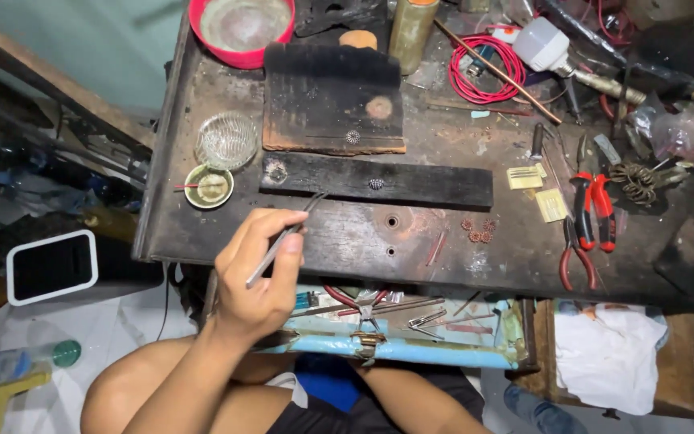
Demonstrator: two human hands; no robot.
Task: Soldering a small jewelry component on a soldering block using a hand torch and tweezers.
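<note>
My left hand [257, 277] is raised over the near edge of a dark, scorched workbench [339, 241] and grips thin metal tweezers [283, 239]. Their tips point up and right toward a long charred wooden strip [431, 186]. A tiny round filigree piece [376, 184] lies on that strip, and another small ring [276, 171] sits at its left end. Behind the strip is a burnt wooden block [331, 92] with a similar small piece [353, 137] on it. My right hand does not show; only a forearm [411, 398] is visible at the bottom.
A glass bowl [226, 139] and a small green dish [208, 186] stand at the left. A red bowl [241, 28] and red wire coil [487, 68] are at the back. Red-handled pliers [593, 207] and small copper rings [478, 231] lie right. An open drawer [399, 325] holds tools.
</note>
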